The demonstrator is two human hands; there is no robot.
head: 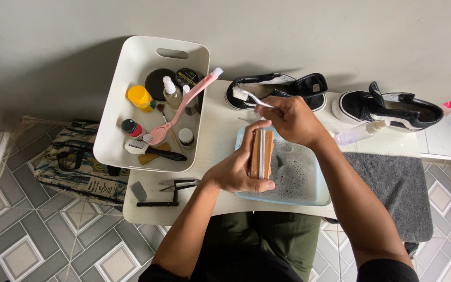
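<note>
My left hand [236, 169] grips a flat brown block with a white stripe [262, 153], held on edge over a pale blue tray [317, 196] of foamy water. My right hand [293, 120] holds a white toothbrush [246, 96], its bristles pointing left above the table, just beyond the block. Behind my hands lies a black sneaker with a white sole [283, 86]. A second black sneaker [392, 108] rests to the right.
A white tub [121, 104] at the left holds bottles, jars, a pink long-handled brush [184, 104] and a small scrub brush. A clear bottle [358, 132], a grey towel [398, 188], a black tool [170, 193] and a patterned bag [74, 162] lie around the small white table [220, 125].
</note>
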